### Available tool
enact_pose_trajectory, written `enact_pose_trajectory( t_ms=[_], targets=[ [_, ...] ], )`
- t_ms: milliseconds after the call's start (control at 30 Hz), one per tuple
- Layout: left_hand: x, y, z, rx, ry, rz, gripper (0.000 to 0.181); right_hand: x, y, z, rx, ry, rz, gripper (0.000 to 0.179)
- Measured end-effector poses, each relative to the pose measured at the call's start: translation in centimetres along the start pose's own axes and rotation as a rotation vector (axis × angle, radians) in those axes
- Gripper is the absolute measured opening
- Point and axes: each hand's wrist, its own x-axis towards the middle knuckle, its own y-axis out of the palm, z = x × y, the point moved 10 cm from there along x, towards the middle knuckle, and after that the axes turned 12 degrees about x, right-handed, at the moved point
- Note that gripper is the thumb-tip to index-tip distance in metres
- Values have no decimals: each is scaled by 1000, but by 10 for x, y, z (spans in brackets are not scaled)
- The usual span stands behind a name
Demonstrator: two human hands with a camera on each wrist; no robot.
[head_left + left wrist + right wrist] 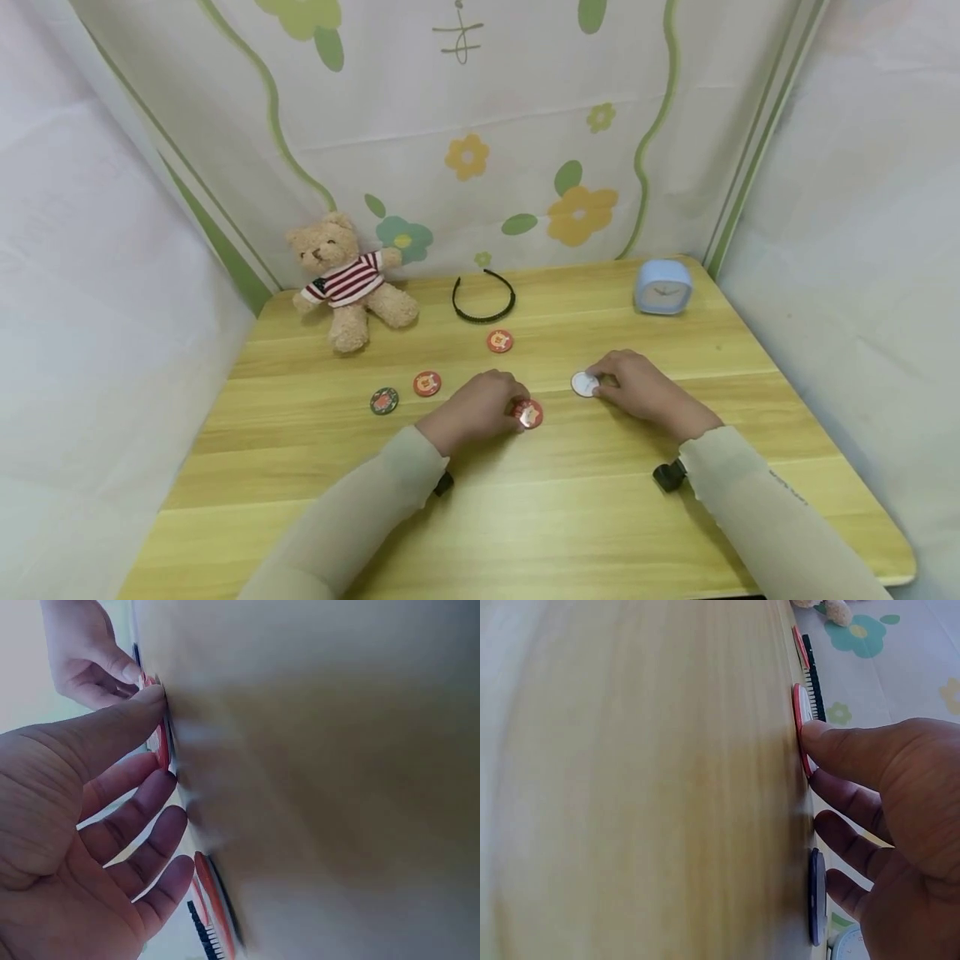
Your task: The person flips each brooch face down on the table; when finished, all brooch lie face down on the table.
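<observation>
My left hand (pixel 483 407) pinches a red round badge (pixel 531 414) by its edge, between thumb and index finger, down at the tabletop. The other fingers are spread and loosely bent in the left wrist view. My right hand (pixel 643 390) has thumb and index finger on opposite edges of a badge with a white-looking face (pixel 583 384), whose rim shows red in the right wrist view. Under its lower fingers lies a dark-rimmed disc (pixel 817 896), hidden by the hand in the head view.
On the wooden table (pixel 555 517) lie a green badge (pixel 384 401), a red badge (pixel 427 383) and another red badge (pixel 499 341). Along the back are a teddy bear (pixel 348 279), a black headband (pixel 486 317) and a blue clock (pixel 663 287). Fabric hangs behind.
</observation>
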Motion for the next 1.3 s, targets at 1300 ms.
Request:
enact_pose_trajectory(
  t_ms=[1300],
  targets=[
    [47, 3, 9, -62, -109, 28, 37, 24, 27, 41, -41, -103, 23, 43]
  ],
)
